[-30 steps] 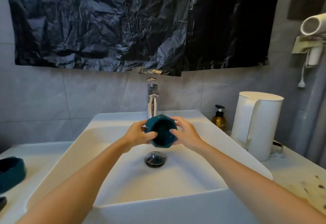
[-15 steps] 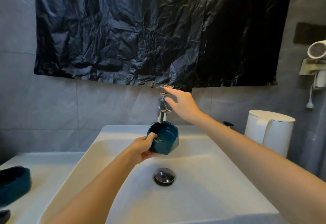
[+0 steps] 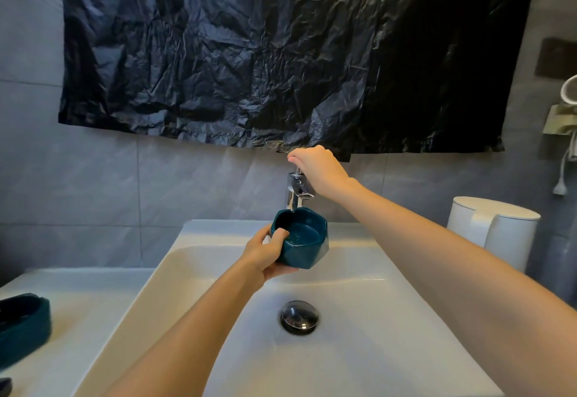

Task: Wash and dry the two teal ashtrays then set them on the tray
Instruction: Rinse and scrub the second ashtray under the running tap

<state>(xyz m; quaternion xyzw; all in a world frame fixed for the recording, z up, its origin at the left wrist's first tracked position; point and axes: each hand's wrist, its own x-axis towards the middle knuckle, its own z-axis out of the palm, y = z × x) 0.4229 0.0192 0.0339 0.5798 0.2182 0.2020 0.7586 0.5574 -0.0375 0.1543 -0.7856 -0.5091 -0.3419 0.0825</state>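
Observation:
My left hand [image 3: 264, 253] grips a teal ashtray [image 3: 304, 242] by its near rim, thumb inside, and holds it upright over the white sink [image 3: 390, 318], right under the chrome tap [image 3: 296, 192]. A little water lies in the ashtray's bottom. My right hand [image 3: 315, 168] is curled round the tap's lever on top. A second teal ashtray [image 3: 22, 328] sits on the white counter at the far left, partly cut off by the frame edge.
A chrome drain plug [image 3: 299, 317] sits in the sink's middle. A white kettle [image 3: 496, 231] stands on the counter to the right. Black plastic sheet [image 3: 281, 53] hangs on the wall above the tap. A dark object [image 3: 4, 385] pokes in at the bottom left.
My right hand left the ashtray and rose to the tap lever. My left hand now holds the ashtray alone, turned upright under the spout. The view has tilted up.

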